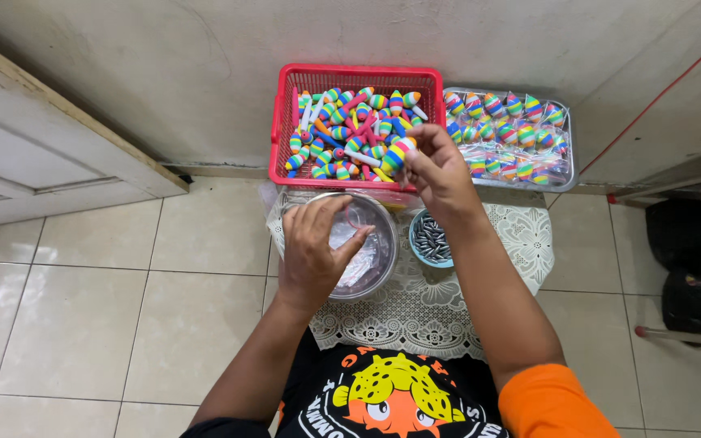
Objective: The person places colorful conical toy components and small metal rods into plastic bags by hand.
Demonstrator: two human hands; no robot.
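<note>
The person wears a black short-sleeved shirt with bright orange sleeves; the right sleeve shows at the upper arm. The chest carries a printed cartoon figure in yellow with dark spots, orange below, with large white eyes, ringed by orange lettering. Both forearms are bare, without rings, watches or bands.

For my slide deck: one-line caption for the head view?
Right hand holds striped float over red basket; left hand reaches into metal bowl.

Your single head-worn camera looks steeply down from close above, facing the cream plaster wall (448, 49); the white lace cloth (415, 312) on the tiled floor fills mid-frame.
</note>
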